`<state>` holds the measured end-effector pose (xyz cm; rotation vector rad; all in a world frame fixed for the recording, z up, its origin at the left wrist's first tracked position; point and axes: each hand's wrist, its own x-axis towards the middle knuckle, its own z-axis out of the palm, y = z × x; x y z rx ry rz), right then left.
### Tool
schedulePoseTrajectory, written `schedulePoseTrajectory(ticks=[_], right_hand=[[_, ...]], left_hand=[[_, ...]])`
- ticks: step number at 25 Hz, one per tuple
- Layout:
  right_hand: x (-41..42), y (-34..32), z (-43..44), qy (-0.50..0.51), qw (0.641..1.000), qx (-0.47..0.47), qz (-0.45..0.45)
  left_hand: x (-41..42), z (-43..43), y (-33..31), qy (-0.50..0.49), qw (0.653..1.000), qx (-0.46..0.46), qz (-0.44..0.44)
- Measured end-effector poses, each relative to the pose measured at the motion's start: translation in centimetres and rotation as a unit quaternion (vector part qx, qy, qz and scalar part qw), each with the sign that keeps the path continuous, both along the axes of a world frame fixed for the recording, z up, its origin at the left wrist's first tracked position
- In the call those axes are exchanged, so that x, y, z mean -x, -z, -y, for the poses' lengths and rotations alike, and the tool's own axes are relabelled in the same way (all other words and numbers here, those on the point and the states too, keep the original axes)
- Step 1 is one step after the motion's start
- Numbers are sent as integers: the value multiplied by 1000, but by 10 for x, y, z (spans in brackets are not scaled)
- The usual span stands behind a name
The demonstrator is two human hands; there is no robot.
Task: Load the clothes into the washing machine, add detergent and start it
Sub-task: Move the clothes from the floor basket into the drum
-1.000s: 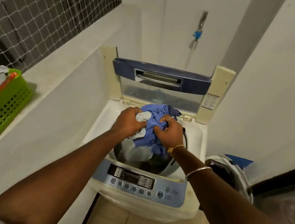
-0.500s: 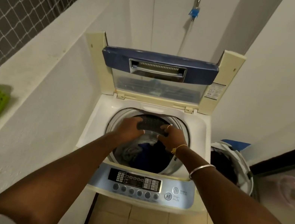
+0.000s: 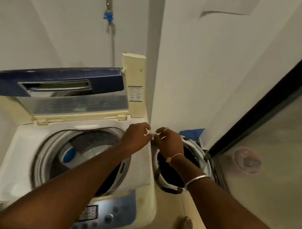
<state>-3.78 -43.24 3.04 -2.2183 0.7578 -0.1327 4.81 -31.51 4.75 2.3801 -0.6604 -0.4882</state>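
Moved: both grips have come up out of the drum (image 3: 89, 150) to the washing machine's (image 3: 18, 149) 1 o'clock corner.
Left grip (image 3: 135, 139): fingers curled, pinching a small white scrap (image 3: 150, 134), too blurred to name.
Right grip (image 3: 169, 143): pinching the same scrap from the opposite side.
Drum: at 7 o'clock of the grips, with a blue patch (image 3: 69, 155) inside.
Lid (image 3: 55, 79): upright at 12 o'clock.
Basket (image 3: 156, 172): on the floor, at 5 o'clock of the right grip.

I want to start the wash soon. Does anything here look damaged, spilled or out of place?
Nothing looks spilled or askew. The only sign is wear: the open lid of the washing machine shows pale scuffs along its blue trim, and its frame looks yellowed.
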Motion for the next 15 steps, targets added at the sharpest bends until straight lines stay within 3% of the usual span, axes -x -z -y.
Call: schedulePoseTrajectory(ticks=[6,15], right_hand=[[29,64,154,-6,997,32,-63],[38,237,264,-50,979,-70,-184]], left_hand=[[19,142,62,32,997,-42,-49],[17,220,243,41,980,-137,-141]])
